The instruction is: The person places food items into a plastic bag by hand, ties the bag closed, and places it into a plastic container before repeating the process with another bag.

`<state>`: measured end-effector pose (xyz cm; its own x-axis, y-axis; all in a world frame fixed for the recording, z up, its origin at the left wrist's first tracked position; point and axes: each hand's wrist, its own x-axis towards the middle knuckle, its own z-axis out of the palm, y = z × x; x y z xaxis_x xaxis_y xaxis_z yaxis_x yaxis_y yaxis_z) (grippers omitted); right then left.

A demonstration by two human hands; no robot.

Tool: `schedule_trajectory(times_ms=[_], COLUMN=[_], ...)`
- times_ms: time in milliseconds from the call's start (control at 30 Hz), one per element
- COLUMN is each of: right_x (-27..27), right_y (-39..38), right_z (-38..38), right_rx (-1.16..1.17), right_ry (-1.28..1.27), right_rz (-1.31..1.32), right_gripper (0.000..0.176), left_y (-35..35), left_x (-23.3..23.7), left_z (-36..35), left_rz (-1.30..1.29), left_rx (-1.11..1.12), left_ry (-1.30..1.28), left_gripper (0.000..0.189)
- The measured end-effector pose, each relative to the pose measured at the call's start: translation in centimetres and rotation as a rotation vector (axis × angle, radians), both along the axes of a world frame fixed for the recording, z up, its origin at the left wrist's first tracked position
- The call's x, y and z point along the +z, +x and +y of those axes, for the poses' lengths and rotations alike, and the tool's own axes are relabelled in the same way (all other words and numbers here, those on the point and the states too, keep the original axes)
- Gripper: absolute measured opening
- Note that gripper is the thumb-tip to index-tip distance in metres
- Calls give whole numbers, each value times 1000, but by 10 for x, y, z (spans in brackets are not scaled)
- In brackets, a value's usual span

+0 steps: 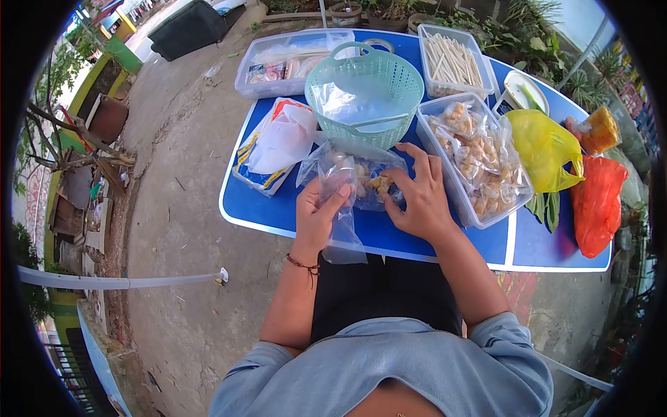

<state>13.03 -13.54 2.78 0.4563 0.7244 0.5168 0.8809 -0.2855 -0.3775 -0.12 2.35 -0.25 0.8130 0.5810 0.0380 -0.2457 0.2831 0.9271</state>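
Observation:
My left hand (pixel 324 214) pinches an empty-looking clear plastic bag (pixel 344 240), which hangs down over the table's front edge. My right hand (pixel 422 198) is curled, thumb and fingertips at a light-brown piece of food (pixel 380 183). That piece lies at the mouth of another clear plastic bag (pixel 361 200) holding more pale-brown pieces, partly hidden behind my left hand's bag. Just right of my right hand stands a clear plastic container (pixel 479 221) filled with small knotted bags of similar food (pixel 472 153).
On the blue table (pixel 260 208) are a mint-green basket (pixel 410 90) with clear bags, a white plastic packet (pixel 281 139), a container of pale sticks (pixel 451 59), another lidded container (pixel 264 83), a yellow bag (pixel 545 149), a red bag (pixel 597 208) and green leaves (pixel 545 208).

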Motion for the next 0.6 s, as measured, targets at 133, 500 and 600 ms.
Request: schedule_trajectory(times_ms=[133,500,600], right_x=[2,0,-2], right_y=[-1,-2,-4], right_z=[0,2,4], right_rx=[-10,-57,-100], right_ry=[-9,-20,7], right_rz=[-27,-70,-104], right_gripper=[31,22,22], left_y=[0,-1,-1], left_x=[-6,-4,-2], left_z=[3,3,1], left_rz=[-16,-1,-2], left_rx=[-12,-15,-6], left_ry=[0,16,13], left_gripper=[26,28,28])
